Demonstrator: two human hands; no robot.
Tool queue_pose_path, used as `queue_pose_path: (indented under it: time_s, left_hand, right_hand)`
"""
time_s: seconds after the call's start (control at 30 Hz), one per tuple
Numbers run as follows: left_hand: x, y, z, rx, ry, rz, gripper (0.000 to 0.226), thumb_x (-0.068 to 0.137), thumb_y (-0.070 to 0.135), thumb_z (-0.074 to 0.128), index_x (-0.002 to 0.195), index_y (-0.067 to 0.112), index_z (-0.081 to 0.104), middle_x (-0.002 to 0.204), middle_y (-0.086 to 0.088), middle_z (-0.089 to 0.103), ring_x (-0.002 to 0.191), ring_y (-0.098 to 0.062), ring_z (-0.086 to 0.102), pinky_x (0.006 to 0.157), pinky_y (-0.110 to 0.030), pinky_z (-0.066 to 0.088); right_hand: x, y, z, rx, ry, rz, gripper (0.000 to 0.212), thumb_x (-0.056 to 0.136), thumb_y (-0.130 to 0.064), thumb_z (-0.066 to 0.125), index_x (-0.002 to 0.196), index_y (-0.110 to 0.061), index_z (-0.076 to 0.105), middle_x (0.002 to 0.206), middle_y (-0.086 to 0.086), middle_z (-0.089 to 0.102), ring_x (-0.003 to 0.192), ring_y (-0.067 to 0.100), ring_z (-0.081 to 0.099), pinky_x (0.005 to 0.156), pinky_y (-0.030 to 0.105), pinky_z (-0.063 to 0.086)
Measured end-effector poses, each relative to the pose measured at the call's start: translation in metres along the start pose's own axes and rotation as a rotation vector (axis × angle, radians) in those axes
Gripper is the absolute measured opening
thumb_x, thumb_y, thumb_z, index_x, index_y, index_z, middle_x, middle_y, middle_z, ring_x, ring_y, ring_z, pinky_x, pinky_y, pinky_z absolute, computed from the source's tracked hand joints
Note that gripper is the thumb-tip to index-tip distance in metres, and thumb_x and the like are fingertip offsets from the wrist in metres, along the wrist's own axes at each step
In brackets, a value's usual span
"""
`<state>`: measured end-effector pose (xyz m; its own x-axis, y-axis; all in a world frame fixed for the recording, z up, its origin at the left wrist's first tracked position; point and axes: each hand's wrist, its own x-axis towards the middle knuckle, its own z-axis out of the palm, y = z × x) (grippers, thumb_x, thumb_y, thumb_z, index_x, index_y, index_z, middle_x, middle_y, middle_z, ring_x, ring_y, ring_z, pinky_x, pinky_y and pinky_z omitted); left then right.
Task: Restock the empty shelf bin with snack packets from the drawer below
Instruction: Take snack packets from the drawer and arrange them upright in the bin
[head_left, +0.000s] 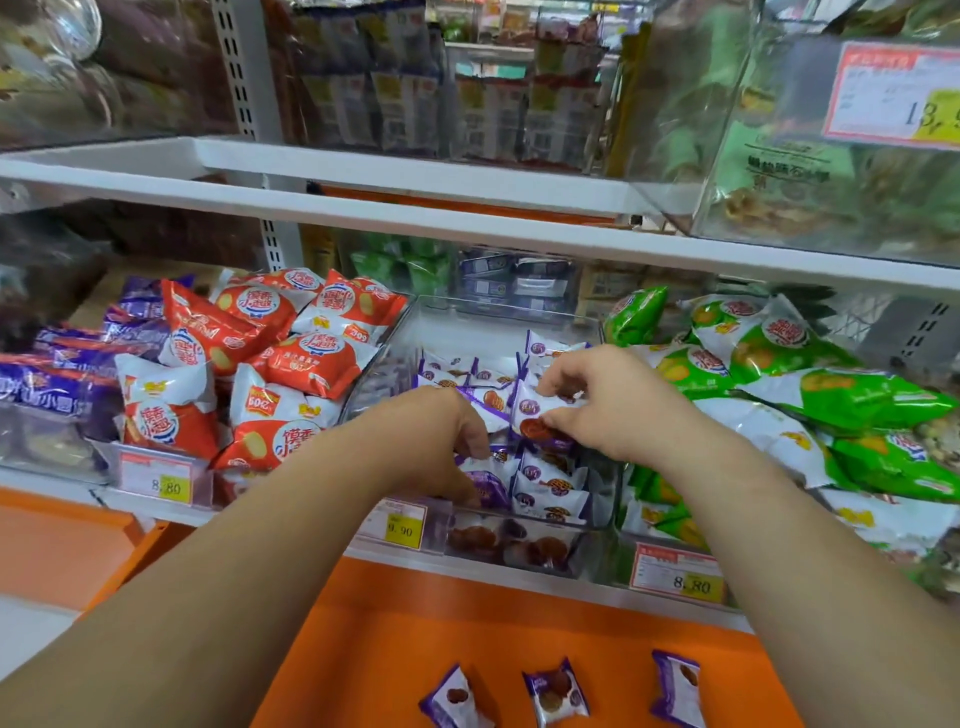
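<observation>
Currently we note the right hand (613, 402) pinching a snack packet (531, 418) just above the bin (498, 312). Left hand (441, 441) works nearer its front; that grip we cannot tell.

You get 1 view, from the camera on your head. It faces forward and down at the shelf unit (415, 228) from very near. Your left hand (441, 436) and right hand (608, 400) meet at mid-frame over the clear bin (504, 307). The orange ledge (415, 623) fills the bottom edge.
</observation>
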<state>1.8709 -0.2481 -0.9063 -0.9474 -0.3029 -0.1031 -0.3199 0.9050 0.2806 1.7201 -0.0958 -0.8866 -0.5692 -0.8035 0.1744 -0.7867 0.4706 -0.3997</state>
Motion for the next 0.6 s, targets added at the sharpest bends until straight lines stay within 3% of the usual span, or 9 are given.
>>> queue_pose_path:
  time_s: [0.1,0.2,0.33,0.4,0.5,0.6]
  left_hand:
    - [0.001,-0.001,0.002,-0.015,-0.001,0.005,0.036,0.076,0.042,0.086,0.107,0.031,0.073,0.108,0.012,0.071,0.099,-0.012,0.067,0.088,-0.034,0.058]
    - [-0.001,-0.005,-0.006,-0.172,0.026,0.009,0.018,0.082,0.040,0.082,0.090,0.028,0.072,0.089,0.010,0.074,0.081,-0.010,0.069,0.079,-0.036,0.060]
    - [-0.008,-0.006,-0.019,-0.591,0.156,-0.042,0.017,0.091,0.036,0.074,0.103,0.024,0.071,0.080,0.000,0.075,0.054,-0.011,0.056,0.057,-0.026,0.046]
    - [-0.012,-0.003,-0.022,-0.805,0.177,-0.090,0.015,0.096,0.030,0.069,0.107,0.021,0.071,0.087,-0.007,0.076,0.058,-0.021,0.063,0.062,-0.032,0.048]
    - [-0.011,0.001,-0.024,-1.103,0.147,-0.154,0.020,0.103,0.024,0.057,0.114,0.012,0.069,0.102,-0.014,0.077,0.095,-0.036,0.073,0.087,-0.045,0.056]
    - [-0.009,0.001,-0.022,-1.383,0.143,-0.220,0.018,0.105,0.020,0.051,0.109,0.013,0.066,0.096,-0.014,0.072,0.088,-0.029,0.069,0.073,-0.038,0.057]
  right_hand:
    - [-0.001,0.002,0.008,-0.121,-0.040,0.014,0.023,0.083,-0.021,0.082,0.104,-0.023,0.075,0.101,-0.004,0.071,0.099,0.019,0.065,0.091,0.034,0.054]
    - [-0.004,0.003,0.014,-0.249,-0.002,0.016,0.025,0.087,-0.032,0.078,0.111,-0.029,0.075,0.110,-0.005,0.073,0.110,0.022,0.063,0.103,0.033,0.046]
    - [0.001,0.003,0.014,-0.341,0.070,0.048,0.016,0.085,-0.034,0.076,0.101,-0.035,0.077,0.108,-0.006,0.073,0.113,0.025,0.060,0.100,0.033,0.043]
    - [0.002,0.001,0.015,-0.350,0.076,0.073,0.012,0.085,-0.033,0.076,0.097,-0.034,0.077,0.105,-0.005,0.074,0.110,0.026,0.062,0.097,0.032,0.045]
    - [0.000,-0.002,0.016,-0.390,0.078,0.080,0.012,0.084,-0.029,0.075,0.095,-0.034,0.076,0.103,-0.007,0.074,0.108,0.024,0.063,0.101,0.029,0.041]
    - [-0.002,-0.002,0.016,-0.406,0.068,0.079,0.015,0.084,-0.028,0.073,0.098,-0.034,0.075,0.103,-0.008,0.072,0.108,0.022,0.061,0.106,0.029,0.036]
